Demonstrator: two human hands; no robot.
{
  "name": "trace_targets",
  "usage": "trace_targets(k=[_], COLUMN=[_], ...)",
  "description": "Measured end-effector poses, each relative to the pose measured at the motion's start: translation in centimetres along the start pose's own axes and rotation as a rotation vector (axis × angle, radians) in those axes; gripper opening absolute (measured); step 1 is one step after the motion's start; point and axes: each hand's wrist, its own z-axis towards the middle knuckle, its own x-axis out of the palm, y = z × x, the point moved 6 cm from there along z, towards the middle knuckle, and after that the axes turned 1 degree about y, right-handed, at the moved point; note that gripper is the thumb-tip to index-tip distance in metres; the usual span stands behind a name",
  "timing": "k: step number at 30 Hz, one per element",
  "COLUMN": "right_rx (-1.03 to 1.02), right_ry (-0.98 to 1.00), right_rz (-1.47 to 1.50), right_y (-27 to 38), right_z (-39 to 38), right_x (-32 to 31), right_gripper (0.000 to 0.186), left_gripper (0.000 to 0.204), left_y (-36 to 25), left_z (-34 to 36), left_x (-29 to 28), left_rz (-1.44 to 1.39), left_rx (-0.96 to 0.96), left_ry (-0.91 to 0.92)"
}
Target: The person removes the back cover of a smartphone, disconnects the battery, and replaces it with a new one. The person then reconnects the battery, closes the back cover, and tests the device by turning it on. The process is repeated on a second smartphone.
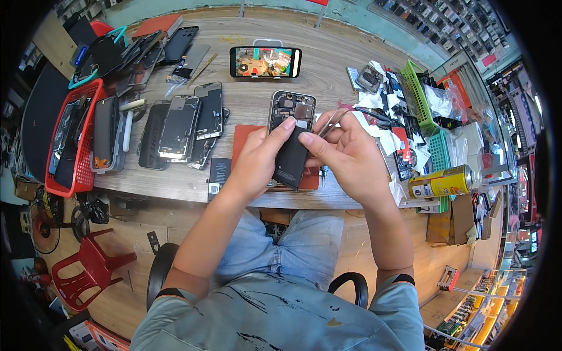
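Observation:
An opened phone [286,102], its inner boards bare, is held in front of me over a red mat [242,139]. A black phone battery [290,162] lies tilted across its lower part. My left hand [256,158] grips the phone's left side, its thumb pressed at the battery's upper left edge. In my right hand [346,153] is a pair of metal tweezers [332,123], held among the fingers, while the thumb touches the battery's upper right edge. The fingers behind the phone are hidden. Left of the mat lies another black battery [219,172].
A phone [265,62] with a lit screen stands at the back. Several phone screens [180,126] and a red basket [75,143] are on the left. Tools and paper scraps [387,140], a green basket [419,96] and a yellow spray can [440,182] occupy the right.

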Motion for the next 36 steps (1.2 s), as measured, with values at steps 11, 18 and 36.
trace_targets(k=[11,18,36], right_rx=[-0.139,-0.701,-0.885], right_ry=[-0.317,-0.444,-0.56], right_rz=[0.147,-0.658,-1.323], right_y=[1.8,3.5,1.7], right_z=[-4.1,-10.5,-13.7], right_x=[-8.6,-10.2,-8.2], right_gripper=[0.037,0.022,0.032], left_gripper=[0.075,0.08,0.082], left_y=[-0.2,0.1,-1.0], left_z=[0.5,0.6,0.3], left_x=[0.6,0.4,1.2], left_rz=[-0.33,-0.369,-0.299], left_rx=[-0.043,-0.035,0.047], left_ry=[0.138,0.156,0.057])
